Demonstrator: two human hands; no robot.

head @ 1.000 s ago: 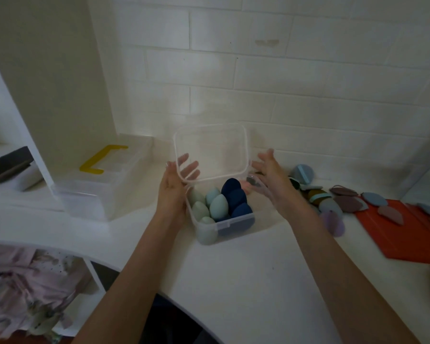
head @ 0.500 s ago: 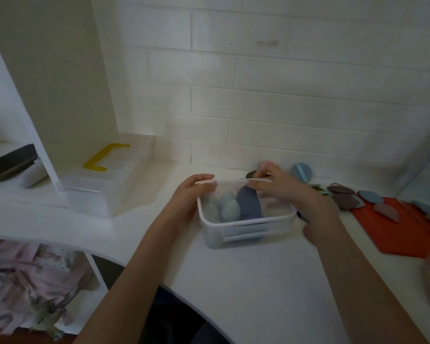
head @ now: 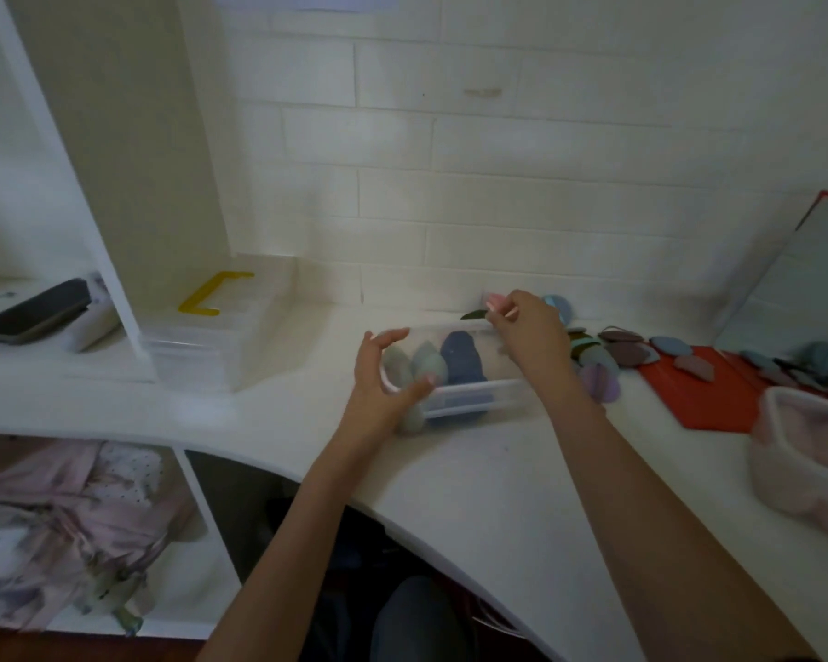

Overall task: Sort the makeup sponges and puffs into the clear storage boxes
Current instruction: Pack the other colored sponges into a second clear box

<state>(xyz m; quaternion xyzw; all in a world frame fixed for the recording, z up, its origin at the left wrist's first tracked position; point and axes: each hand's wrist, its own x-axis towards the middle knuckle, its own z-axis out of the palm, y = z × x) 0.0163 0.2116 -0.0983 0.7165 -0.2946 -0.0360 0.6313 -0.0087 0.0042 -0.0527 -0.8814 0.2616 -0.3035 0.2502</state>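
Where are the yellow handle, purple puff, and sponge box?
yellow handle [head: 211, 292]: head view, on its long bar.
purple puff [head: 602, 385]: head view, on its flat face.
sponge box [head: 479, 392]: head view, on its front rim.

You had pale green and navy egg-shaped sponges [head: 455, 367] in the clear plastic box [head: 474, 398] at centre frame, mauve, blue and olive flat puffs [head: 613, 353] right of it, an orange-red mat [head: 718, 389], and a yellow handle [head: 213, 291] at left.

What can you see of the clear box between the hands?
The clear box is a small translucent plastic tub with its lid on, upright on the white counter. Egg-shaped sponges, pale green and dark blue, show through it. The left hand grips its left end; the right hand pinches the far right corner.
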